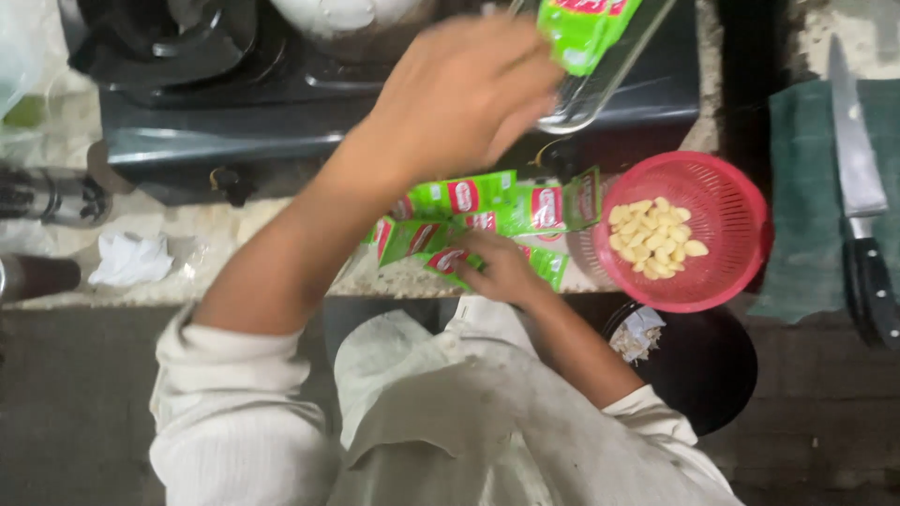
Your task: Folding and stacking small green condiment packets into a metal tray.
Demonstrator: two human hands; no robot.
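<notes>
- left hand [464,98] raised over the stove, fingers curled around a green sachet [581,28] with a red patch, held together with a clear glass-like container [600,70]; motion blur, exact grip on the container unclear
- held sachet sits at the top edge of frame, above the stove's dark front, tilted
- right hand [502,267] low on the desk [281,239], fingers pressed down onto a pile of sachets [487,220]; pinching or just touching, cannot tell
- pile: several small green packets with red-and-white patches, overlapping, lying flat at the desk edge, some look torn open
- red plastic colander [727,201] just right of the pile, touching or nearly touching the nearest packet; pale peeled garlic cloves [656,239] heaped in it
- dark gas stove [234,112] across the upper left, a pale pot [347,19] on it, partly hidden by the left hand
- kitchen knife [858,187] with black handle on a green cloth [806,206] at far right, well apart from both hands
- crumpled white tissue [131,258] on the desk at left, metal cylinder things [47,197] at the far left edge
- black round bin [703,361] below the colander with white scraps in it
- left forearm crosses the frame diagonally and blocks part of the desk and pile
</notes>
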